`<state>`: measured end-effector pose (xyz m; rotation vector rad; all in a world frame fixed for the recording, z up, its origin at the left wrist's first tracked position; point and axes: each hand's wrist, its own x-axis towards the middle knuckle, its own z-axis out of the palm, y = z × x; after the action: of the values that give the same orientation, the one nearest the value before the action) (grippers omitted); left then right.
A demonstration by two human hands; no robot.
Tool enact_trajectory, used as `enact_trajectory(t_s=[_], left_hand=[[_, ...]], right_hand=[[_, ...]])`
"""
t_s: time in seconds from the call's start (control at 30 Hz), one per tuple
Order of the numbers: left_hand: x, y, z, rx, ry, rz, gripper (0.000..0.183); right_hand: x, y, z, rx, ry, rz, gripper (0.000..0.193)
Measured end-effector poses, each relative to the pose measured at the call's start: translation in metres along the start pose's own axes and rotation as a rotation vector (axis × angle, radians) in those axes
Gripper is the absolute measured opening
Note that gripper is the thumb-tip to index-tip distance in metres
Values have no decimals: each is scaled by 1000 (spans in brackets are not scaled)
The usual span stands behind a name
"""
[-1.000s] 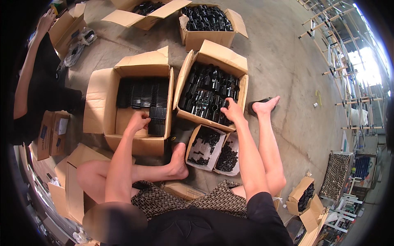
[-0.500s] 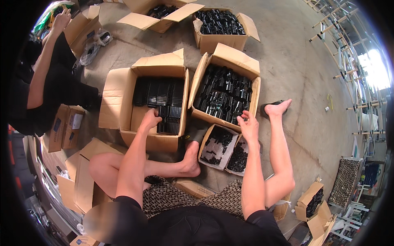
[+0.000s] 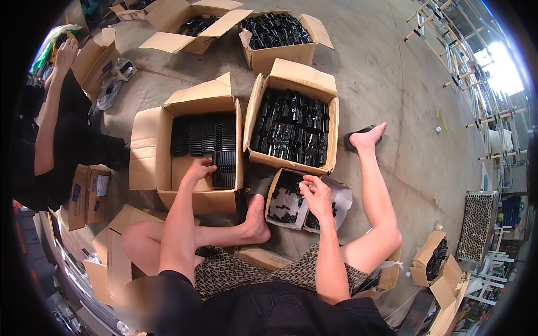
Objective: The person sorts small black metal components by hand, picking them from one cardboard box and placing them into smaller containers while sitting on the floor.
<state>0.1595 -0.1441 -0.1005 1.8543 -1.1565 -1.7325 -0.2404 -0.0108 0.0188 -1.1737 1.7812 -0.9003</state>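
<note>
My left hand (image 3: 200, 170) reaches into the left cardboard box (image 3: 166, 134). Its fingers close at the left end of a short row of thin black plastic pieces (image 3: 224, 169); a longer row of the same pieces (image 3: 203, 134) lies behind it. My right hand (image 3: 317, 196) hovers over two small open boxes, its fingertips drawn together; whatever they hold is too small to make out. Small black parts (image 3: 286, 217) lie in the left small box (image 3: 296, 204). The right small box (image 3: 341, 197) is partly hidden under my hand.
Ahead stands a carton (image 3: 333, 137) packed with glossy black clamp-like parts (image 3: 291, 126). Two more open cartons (image 3: 278, 57) of black parts are behind it. Another person's arm (image 3: 47, 123) shows at far left. My bare legs flank the boxes; metal racks (image 3: 457, 67) stand at right.
My right hand has come from the near right corner of the packed carton to above the small boxes. My left hand stays at the short row. The view has shifted slightly.
</note>
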Motion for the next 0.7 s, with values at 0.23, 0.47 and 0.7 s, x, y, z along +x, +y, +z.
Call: enact_trajectory(t_s=[0.23, 0.47, 0.7], left_hand=[[14, -20, -5, 193, 64, 136, 44], [17, -30, -3, 386, 282, 125, 43], [-36, 32, -16, 333, 322, 282, 39]], right_hand=[[-6, 4, -1, 30, -20, 47, 32], [-14, -17, 10, -63, -79, -26, 32], [-21, -19, 31, 328, -183, 85, 27]])
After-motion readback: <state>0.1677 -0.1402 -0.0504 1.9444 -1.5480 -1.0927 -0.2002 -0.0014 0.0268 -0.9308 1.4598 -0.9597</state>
